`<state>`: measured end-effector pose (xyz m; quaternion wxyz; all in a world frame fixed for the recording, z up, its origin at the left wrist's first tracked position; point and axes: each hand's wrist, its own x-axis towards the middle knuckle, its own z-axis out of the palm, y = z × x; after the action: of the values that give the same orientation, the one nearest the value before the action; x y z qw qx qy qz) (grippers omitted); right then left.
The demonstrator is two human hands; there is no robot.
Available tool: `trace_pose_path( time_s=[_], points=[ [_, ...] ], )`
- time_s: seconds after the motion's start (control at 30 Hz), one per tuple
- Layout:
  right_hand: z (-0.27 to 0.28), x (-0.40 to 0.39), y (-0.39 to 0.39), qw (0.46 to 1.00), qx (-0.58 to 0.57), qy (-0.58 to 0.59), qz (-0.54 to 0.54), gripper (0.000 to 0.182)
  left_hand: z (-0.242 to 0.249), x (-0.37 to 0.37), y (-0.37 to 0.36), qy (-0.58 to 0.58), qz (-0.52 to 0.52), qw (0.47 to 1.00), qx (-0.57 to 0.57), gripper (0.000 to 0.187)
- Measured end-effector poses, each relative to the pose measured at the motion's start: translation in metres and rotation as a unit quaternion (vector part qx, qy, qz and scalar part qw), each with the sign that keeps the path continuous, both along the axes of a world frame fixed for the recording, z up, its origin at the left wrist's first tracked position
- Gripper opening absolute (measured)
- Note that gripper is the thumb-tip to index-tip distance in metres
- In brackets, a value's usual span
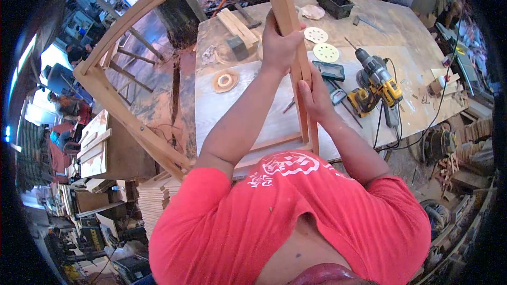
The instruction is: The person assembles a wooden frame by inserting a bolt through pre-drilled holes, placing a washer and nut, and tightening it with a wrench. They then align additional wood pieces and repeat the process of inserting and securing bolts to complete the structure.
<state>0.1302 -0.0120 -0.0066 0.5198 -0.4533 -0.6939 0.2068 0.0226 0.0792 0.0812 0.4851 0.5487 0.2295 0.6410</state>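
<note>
A large wooden frame [280, 1] with a curved rail stands tilted over the near side of the workbench. My left hand [280, 47] is wrapped round its upright post, high up. Lower on the same post, my right hand [316, 95] grips the wood from the right side, its thumb along the front. The frame's curved rail [142, 4] arches out to the left, and a straight lower rail [134, 121] slopes down toward my red shirt. The palms and some fingertips are hidden by the wood.
On the workbench [406, 26] lie a yellow drill [377, 76], perforated sanding discs [326, 53], a dark tray [335, 5], a hammer [369, 24] and a grey block [237, 47]. A cable hangs at the right. Stacked wood pieces [153, 203] stand below left. People are at the far left.
</note>
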Motion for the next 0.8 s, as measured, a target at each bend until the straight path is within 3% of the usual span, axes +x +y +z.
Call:
trace_pose_path(
  time_s=[0.53, 0.67, 0.77, 0.8],
  points=[
    [0.014, -0.008, 0.011, 0.993, -0.09, 0.066, 0.032, 0.051, -0.001, -0.005, 0.0, 0.012, -0.019, 1.0, -0.021, 0.056],
    [0.021, 0.002, 0.008, 1.0, -0.013, 0.012, 0.023, 0.049, -0.001, -0.005, 0.001, 0.019, -0.01, 0.999, -0.025, 0.053],
    [0.024, 0.031, 0.007, 0.997, -0.05, 0.05, 0.015, 0.044, -0.004, -0.004, 0.005, 0.03, -0.004, 1.0, -0.002, 0.052],
    [0.023, 0.038, 0.013, 0.976, -0.099, 0.192, 0.004, 0.038, -0.004, -0.003, 0.006, 0.03, -0.007, 1.0, 0.0, 0.052]
  ],
)
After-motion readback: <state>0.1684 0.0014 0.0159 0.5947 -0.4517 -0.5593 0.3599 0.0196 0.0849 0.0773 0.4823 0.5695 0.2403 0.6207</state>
